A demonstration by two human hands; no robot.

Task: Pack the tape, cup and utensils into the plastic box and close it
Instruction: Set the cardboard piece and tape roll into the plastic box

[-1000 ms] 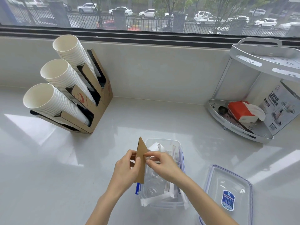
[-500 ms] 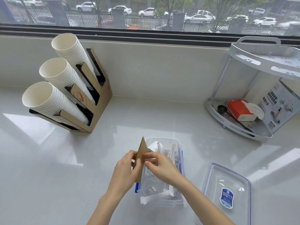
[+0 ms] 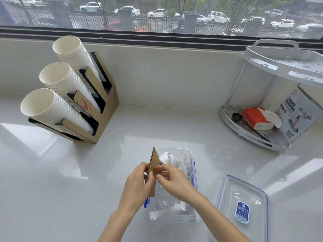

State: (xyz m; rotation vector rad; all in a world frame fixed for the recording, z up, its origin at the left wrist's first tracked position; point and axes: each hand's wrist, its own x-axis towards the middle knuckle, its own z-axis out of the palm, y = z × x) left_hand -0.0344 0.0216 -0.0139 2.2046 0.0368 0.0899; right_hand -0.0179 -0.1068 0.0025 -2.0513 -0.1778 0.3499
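— Over the plastic box (image 3: pixel 187 216), what has changed since a second ago?

— Very little. Both hands hold the cardboard piece (image 3: pixel 153 169) on edge as before; it has dropped slightly and the hands have drawn closer. The left hand (image 3: pixel 138 185) is closed around its lower edge; the right hand (image 3: pixel 172 180) pinches its face with thumb and fingertips.

— And the things to pack?

— A clear cup (image 3: pixel 162 199) and white wrapped utensils (image 3: pixel 181 165) already lie in the box. Tape I cannot make out for certain.

— So the packing is nearly done?

— I judge so. The lid (image 3: pixel 243 201) lies off, just right of the box, so closing remains. Farther back, the paper-cup holder (image 3: pixel 104 109) and corner rack (image 3: pixel 253 135) stand as they did.
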